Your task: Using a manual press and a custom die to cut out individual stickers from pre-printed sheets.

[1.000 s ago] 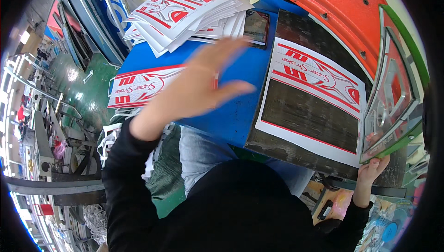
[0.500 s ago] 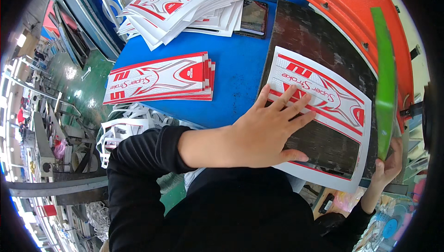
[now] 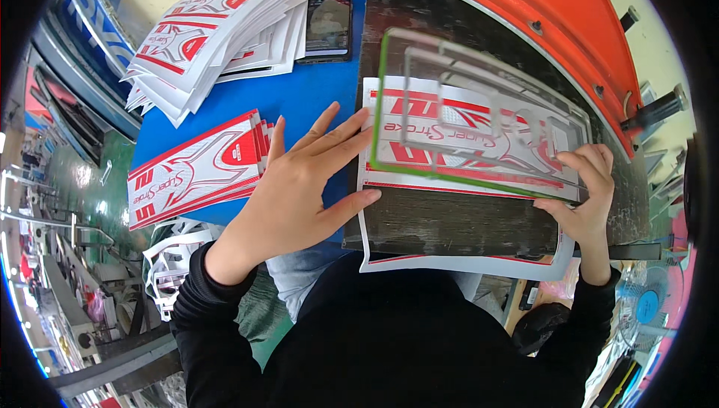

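Above a dark cutting board, my right hand grips the right end of a clear die plate with a green edge and thin raised outlines. Beneath the plate lies a printed white and red sheet, partly seen through it. One panel-shaped opening in the sheet bares the board. My left hand is open with fingers spread, its fingertips beside the plate's left edge; whether they touch it I cannot tell. Left of that hand is a small stack of cut red and white panels.
A tall pile of printed sheets and a dark phone rest on the blue table. An orange machine arm curves behind the board. White scrap cutouts hang below the table's left side. A blue fan stands lower right.
The die plate has swung from upright at the right to lie over the sheet, with my right hand on it. My left hand has lifted off the sheet and moved left.
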Tool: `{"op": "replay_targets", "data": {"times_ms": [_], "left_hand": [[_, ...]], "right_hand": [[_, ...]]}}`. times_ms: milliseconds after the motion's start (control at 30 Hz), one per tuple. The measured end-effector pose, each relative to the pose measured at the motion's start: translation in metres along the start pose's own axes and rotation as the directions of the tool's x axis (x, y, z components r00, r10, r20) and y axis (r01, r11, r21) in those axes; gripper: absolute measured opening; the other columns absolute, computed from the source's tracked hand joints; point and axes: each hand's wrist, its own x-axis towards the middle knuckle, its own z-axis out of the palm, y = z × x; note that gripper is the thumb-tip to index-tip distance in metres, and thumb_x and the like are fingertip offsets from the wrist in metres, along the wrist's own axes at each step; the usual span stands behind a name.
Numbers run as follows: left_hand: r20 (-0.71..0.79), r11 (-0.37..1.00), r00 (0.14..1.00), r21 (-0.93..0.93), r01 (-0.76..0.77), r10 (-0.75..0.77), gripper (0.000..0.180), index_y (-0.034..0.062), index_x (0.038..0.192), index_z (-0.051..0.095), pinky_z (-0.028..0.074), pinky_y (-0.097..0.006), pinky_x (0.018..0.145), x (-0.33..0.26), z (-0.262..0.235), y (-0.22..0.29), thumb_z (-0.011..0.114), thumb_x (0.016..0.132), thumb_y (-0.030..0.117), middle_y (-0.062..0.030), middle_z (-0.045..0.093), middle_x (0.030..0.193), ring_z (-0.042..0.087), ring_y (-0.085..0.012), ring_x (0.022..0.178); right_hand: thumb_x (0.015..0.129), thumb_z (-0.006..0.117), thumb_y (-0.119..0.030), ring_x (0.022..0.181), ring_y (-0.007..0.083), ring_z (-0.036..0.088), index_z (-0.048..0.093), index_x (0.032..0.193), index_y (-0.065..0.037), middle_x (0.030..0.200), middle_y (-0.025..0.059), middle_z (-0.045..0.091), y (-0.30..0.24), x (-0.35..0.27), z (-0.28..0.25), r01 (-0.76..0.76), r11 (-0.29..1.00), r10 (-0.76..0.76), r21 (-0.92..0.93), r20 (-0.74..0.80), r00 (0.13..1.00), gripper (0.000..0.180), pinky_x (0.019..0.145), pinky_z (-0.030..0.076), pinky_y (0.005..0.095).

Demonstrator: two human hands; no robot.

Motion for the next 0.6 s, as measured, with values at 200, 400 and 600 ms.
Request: {"op": "replay_targets", "data": {"times_ms": [200,400,600], "left_hand": [[-0.184,0.894,0.977,-0.448,0.013,-0.106,0.086,-0.003,0.148,0.044,0.023,-0.059,0.118,0.004,0.01,-0.009,0.085,0.079,0.028,-0.024,0.047,0.15,0.039,-0.0406,0.145],[-0.181,0.804,0.979,-0.594,-0.029,-0.098,0.095,-0.0044,0.149,0.043,0.033,-0.046,0.115,0.001,0.015,-0.024,0.091,0.07,0.015,-0.0242,0.05,0.148,0.046,-0.0354,0.139],[-0.183,0.825,0.979,-0.565,-0.031,-0.089,0.095,-0.0043,0.148,0.044,0.031,-0.046,0.115,0.002,0.019,-0.028,0.092,0.068,0.014,-0.0229,0.053,0.146,0.049,-0.0347,0.136]], "right_hand": [[0.052,0.092,-0.049,0.082,0.0248,0.057,0.07,0.098,-0.007,0.085,0.0053,0.06,-0.008,0.01,0.015,0.124,0.992,-0.123,-0.009,0.071,0.99,0.066,0.093,0.036,0.0447],[0.052,0.092,-0.052,0.083,0.0245,0.058,0.07,0.096,-0.007,0.085,0.0047,0.061,-0.013,0.007,0.024,0.082,0.997,-0.082,-0.009,0.079,0.994,0.067,0.095,0.035,0.0455],[0.051,0.092,-0.053,0.083,0.0242,0.058,0.071,0.095,-0.006,0.086,0.0049,0.061,-0.012,0.007,0.028,0.083,0.996,-0.081,-0.014,0.086,0.993,0.067,0.095,0.034,0.0452]]}}
